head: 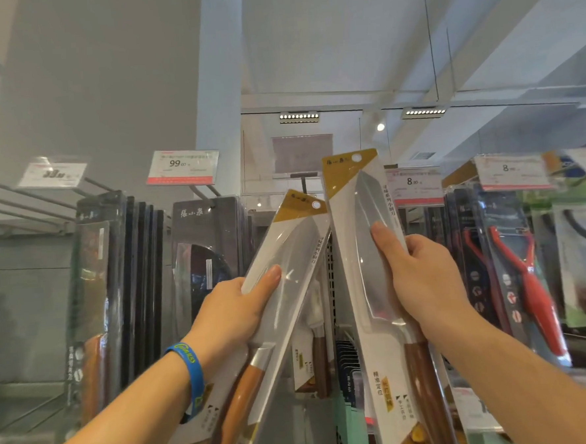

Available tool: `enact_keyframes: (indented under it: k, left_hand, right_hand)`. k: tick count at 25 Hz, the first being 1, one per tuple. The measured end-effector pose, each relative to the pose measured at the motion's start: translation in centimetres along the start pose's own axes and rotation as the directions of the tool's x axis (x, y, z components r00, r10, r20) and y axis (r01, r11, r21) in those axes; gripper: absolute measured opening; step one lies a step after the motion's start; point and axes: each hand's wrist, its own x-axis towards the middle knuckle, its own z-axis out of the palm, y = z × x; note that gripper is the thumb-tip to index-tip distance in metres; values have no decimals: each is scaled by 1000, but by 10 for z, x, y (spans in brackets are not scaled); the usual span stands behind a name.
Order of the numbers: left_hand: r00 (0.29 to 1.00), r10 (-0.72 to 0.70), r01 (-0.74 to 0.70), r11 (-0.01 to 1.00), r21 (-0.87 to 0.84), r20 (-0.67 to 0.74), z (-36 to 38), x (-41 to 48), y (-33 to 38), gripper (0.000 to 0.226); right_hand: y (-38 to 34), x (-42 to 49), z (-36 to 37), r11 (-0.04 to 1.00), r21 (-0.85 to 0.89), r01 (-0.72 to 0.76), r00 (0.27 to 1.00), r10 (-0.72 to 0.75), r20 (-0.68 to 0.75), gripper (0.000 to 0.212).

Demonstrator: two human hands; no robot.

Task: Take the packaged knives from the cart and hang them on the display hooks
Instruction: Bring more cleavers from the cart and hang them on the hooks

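Knife pack (296, 242) in the left hand (235, 311) leans its long axis up and to the right, hang hole on top and wooden handle down. The thumb lies across the clear blister and the fingers curl behind. The other pack (362, 197) stands nearly upright, tipped slightly left, and the right hand (422, 275) grips it mid-blade the same way. Above the grips, the first pack's top corner meets the other's edge. Each blister holds one knife, blade above the hand and handle below. Behind the hands, dark packs (203, 234) hang on hooks (204, 193) under price tags (182, 167). Right of the right hand hangs a red tool (528, 276). Ceiling lights (299, 116) are overhead.
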Motion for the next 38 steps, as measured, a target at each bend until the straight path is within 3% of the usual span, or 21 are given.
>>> enact_keyframes:
  k: [14, 17, 21, 30, 34, 38]
  left_hand:
    - [991, -92, 75, 983, -170, -95, 5, -1, -15, 67]
    - [993, -55, 46, 995, -88, -105, -2, 1, -12, 69]
    - [993, 78, -61, 983, 172, -91, 12, -4, 0, 68]
    - [998, 19, -20, 1000, -18, -54, 39, 0, -5, 76]
    - [988, -134, 107, 957, -269, -82, 28, -1, -15, 73]
    - [989, -97, 71, 973, -219, -111, 20, 2, -19, 68]
  right_hand:
    - [-2, -3, -1, 1000, -15, 19, 999, -19, 27, 50]
    - [-3, -5, 0, 1000, -26, 7, 999, -6, 33, 48]
    - [-4, -6, 1, 999, -31, -10, 1000, 10, 12, 53]
    - [6, 0, -19, 998, -51, -39, 999, 38, -28, 60]
    - [10, 0, -23, 998, -43, -47, 999, 46, -21, 54]
    - [6, 1, -17, 998, -28, -54, 999, 54, -5, 52]
